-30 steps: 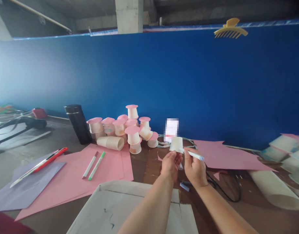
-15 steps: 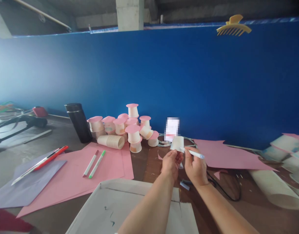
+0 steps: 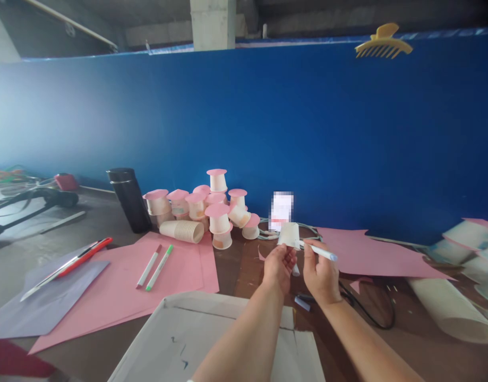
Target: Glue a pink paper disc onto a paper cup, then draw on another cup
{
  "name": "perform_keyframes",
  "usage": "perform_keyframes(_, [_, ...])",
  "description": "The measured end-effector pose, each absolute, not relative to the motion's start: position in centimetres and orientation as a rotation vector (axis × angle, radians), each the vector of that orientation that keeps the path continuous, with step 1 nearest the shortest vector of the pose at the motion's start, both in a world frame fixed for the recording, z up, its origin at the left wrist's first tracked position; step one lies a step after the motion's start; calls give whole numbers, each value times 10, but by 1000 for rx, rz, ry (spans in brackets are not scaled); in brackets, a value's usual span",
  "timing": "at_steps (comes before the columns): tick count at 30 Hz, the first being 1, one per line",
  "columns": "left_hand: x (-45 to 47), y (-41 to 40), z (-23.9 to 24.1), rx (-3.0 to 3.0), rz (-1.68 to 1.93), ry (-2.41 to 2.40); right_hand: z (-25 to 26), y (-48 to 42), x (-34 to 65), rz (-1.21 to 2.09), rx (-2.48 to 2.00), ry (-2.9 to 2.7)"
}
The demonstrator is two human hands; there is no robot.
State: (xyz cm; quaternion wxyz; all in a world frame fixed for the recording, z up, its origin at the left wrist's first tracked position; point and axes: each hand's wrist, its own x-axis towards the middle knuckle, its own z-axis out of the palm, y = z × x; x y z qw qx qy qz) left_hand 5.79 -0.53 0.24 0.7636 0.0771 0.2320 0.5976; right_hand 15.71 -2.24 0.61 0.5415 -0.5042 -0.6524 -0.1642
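My left hand (image 3: 279,268) holds a white paper cup (image 3: 288,234) by its lower part, in front of a lit, blurred screen (image 3: 281,209). In my right hand (image 3: 321,270) is a white marker (image 3: 321,251) with a pale blue end, its tip against the right side of the cup. Any mark on the cup is too small to make out. A loose blue-grey marker cap (image 3: 302,303) lies on the table below my hands. Several paper cups with pink paper discs (image 3: 219,218) stand stacked to the left, beside a nested row of cups (image 3: 182,231) on its side.
Left lie pink sheets (image 3: 120,286), two markers (image 3: 159,268) and a red utility knife (image 3: 82,260). A black flask (image 3: 129,199) stands behind them. White cardboard (image 3: 212,339) lies in front; more pink paper (image 3: 379,254) and a paper roll (image 3: 453,310) are right.
The marker and my right hand have shifted slightly to the right. The cup looks turned a little in my left hand. Both grips stay the same.
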Motion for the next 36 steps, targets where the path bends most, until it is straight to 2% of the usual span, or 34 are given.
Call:
perform_keyframes(17, [59,-4,3,179,1309,496,5,-22,156,-390,-1222,-1574])
perform_keyframes(24, [54,-4,4,125,1391,462,17,-27,156,-327,-1239,-1402])
perform_keyframes(36, [61,-5,1,408,1324,510,19,-27,156,-365,-1186,-1407])
